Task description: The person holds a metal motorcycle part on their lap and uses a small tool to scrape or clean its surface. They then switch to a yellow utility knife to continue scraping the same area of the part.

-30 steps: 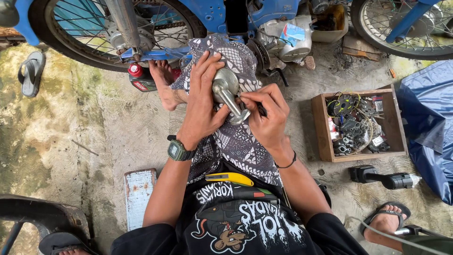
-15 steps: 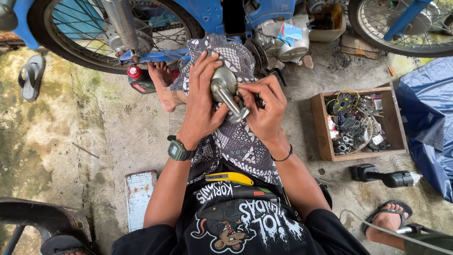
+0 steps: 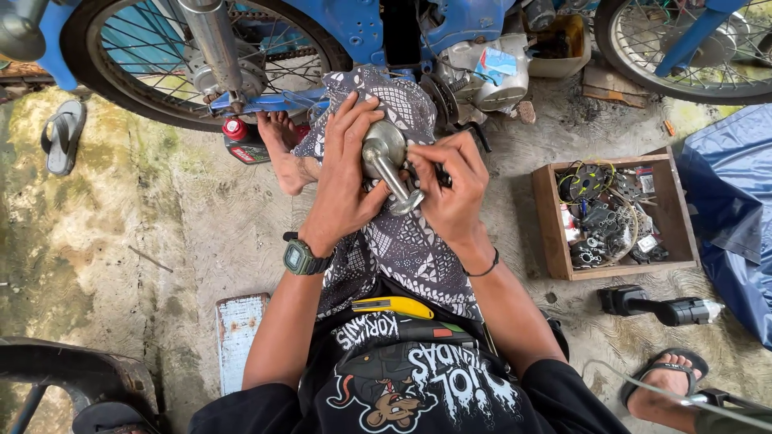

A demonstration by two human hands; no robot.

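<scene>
Your landmark is the blue motorbike (image 3: 378, 24) across the top — two spoked wheels show, one at each end. Just below its engine your patterned cloth (image 3: 394, 241) covers your lap, and both forearms reach forward over it from the elbows, wrists bent inward toward each other.

Your left hand (image 3: 346, 177) cups the metal part (image 3: 386, 161) — one rounded head with a shaft running down to a flange — fingers spread along its far side, thumb under it. Your right hand (image 3: 454, 189) presses against the shaft's lower end, fingers curled tightly together over a small dark tool you can barely see.

Below the bike's front wheel sits one wooden box (image 3: 615, 213) of small parts, and nearer you one black power tool (image 3: 655, 305). Under the rear wheel lies one red-capped bottle (image 3: 241, 138), close to your bare foot (image 3: 285, 157).
</scene>
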